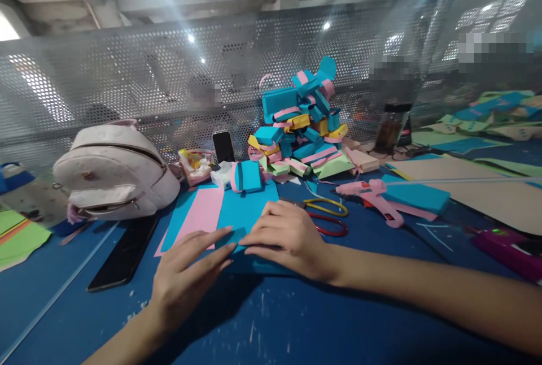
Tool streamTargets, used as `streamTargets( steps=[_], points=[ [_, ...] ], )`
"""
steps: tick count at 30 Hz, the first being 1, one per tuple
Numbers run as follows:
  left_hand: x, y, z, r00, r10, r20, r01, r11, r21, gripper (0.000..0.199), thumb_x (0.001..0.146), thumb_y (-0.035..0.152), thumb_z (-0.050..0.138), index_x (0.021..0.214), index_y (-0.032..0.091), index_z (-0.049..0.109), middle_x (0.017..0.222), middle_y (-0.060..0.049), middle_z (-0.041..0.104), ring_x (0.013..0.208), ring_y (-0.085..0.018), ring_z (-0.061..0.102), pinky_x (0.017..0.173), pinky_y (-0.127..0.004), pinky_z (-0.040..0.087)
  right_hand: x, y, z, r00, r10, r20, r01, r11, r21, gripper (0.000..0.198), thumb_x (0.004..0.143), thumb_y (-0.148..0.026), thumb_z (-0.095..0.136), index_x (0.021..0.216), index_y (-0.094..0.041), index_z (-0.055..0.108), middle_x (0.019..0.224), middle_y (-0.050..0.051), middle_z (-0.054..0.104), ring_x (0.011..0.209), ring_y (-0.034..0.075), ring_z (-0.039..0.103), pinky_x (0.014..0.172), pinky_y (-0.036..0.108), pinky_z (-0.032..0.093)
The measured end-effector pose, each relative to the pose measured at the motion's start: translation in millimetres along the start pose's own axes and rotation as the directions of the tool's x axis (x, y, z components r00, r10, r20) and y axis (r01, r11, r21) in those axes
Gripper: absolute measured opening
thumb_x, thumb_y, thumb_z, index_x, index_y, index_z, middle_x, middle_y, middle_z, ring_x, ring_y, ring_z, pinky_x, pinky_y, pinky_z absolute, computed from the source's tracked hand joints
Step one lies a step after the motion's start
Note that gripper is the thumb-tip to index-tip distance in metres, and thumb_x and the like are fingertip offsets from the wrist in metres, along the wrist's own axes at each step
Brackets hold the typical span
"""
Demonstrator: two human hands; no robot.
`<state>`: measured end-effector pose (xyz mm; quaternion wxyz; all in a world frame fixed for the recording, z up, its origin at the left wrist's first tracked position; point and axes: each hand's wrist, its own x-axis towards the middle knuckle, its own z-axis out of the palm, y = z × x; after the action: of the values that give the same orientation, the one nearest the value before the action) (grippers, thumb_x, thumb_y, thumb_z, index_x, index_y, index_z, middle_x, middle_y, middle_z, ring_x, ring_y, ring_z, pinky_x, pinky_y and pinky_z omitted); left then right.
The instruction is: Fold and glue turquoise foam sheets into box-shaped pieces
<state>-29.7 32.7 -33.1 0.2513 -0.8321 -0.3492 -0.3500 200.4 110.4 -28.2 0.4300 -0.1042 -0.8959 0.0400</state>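
Left fingers (208, 239), right fingers (263, 235) loosely extended over blue paper (243, 207) stretching forward beneath, both equally near; grip unclear.

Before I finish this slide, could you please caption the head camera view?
Left hand and right hand on blue paper, with red-and-yellow-handled scissors and a pink hot-glue gun nearby.

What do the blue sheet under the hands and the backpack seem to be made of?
The blue sheet looks like matte paper or thin card: flat, evenly coloured. The backpack seems matte fabric or imitation leather, judging by its soft, bulging panels.
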Motion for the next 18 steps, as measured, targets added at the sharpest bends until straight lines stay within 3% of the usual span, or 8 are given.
streamTargets(
  steps=[2,5,8,11,14,18],
  points=[
    [-1,3,0,0.999,-0.037,0.014,0.038,0.998,-0.044,0.028,0.084,0.013,0.065,0.109,0.025,0.069,0.111,-0.006,0.072,0.089,-0.018,0.07,0.082,-0.032,0.057,-1,0,0,1.0,-0.002,-0.007,0.001,1.0,-0.024,0.015,0.09,-0.033,0.062,0.095,-0.024,0.073,0.085,-0.001,0.072,0.076,0.016,0.054,0.067,0.031,0.037],
    [-4,9,4,0.966,-0.249,0.067,0.257,0.949,-0.182,0.046,0.083,0.017,0.068,0.127,0.026,0.058,0.121,-0.007,0.068,0.105,-0.021,0.067,0.088,-0.033,0.057,-2,0,0,1.0,-0.003,-0.028,0.003,1.0,-0.024,0.014,0.09,-0.032,0.062,0.094,-0.024,0.073,0.084,-0.002,0.073,0.076,0.016,0.053,0.067,0.031,0.036],
    [-9,13,11,0.852,-0.498,0.159,0.52,0.776,-0.356,0.058,0.082,0.025,0.069,0.136,0.026,0.049,0.127,-0.006,0.064,0.114,-0.022,0.063,0.091,-0.033,0.057,-3,1,0,0.999,-0.024,-0.042,0.023,0.999,-0.028,0.014,0.09,-0.031,0.062,0.094,-0.024,0.073,0.085,-0.002,0.073,0.076,0.016,0.054,0.067,0.031,0.036],
    [-14,14,16,0.768,-0.592,0.246,0.635,0.649,-0.42,0.049,0.081,0.028,0.07,0.128,0.026,0.057,0.123,-0.003,0.067,0.11,-0.023,0.065,0.094,-0.035,0.055,-3,1,0,0.998,-0.042,-0.048,0.04,0.998,-0.038,0.013,0.091,-0.031,0.061,0.093,-0.024,0.073,0.087,-0.002,0.073,0.076,0.016,0.054,0.067,0.031,0.036],
    [-18,13,15,0.765,-0.598,0.238,0.636,0.646,-0.422,0.04,0.08,0.027,0.071,0.12,0.026,0.064,0.118,-0.002,0.07,0.108,-0.024,0.066,0.095,-0.036,0.054,-2,0,-2,0.996,-0.066,-0.068,0.063,0.997,-0.047,0.012,0.09,-0.03,0.062,0.093,-0.024,0.072,0.087,-0.002,0.073,0.077,0.016,0.055,0.067,0.031,0.036],
    [-17,11,8,0.821,-0.544,0.172,0.562,0.72,-0.406,0.038,0.081,0.022,0.069,0.119,0.028,0.064,0.116,-0.001,0.07,0.105,-0.021,0.067,0.094,-0.032,0.054,0,-3,-6,0.988,-0.121,-0.099,0.112,0.99,-0.086,0.01,0.09,-0.026,0.063,0.096,-0.023,0.071,0.091,-0.002,0.073,0.078,0.016,0.055,0.067,0.031,0.036]
  ],
)
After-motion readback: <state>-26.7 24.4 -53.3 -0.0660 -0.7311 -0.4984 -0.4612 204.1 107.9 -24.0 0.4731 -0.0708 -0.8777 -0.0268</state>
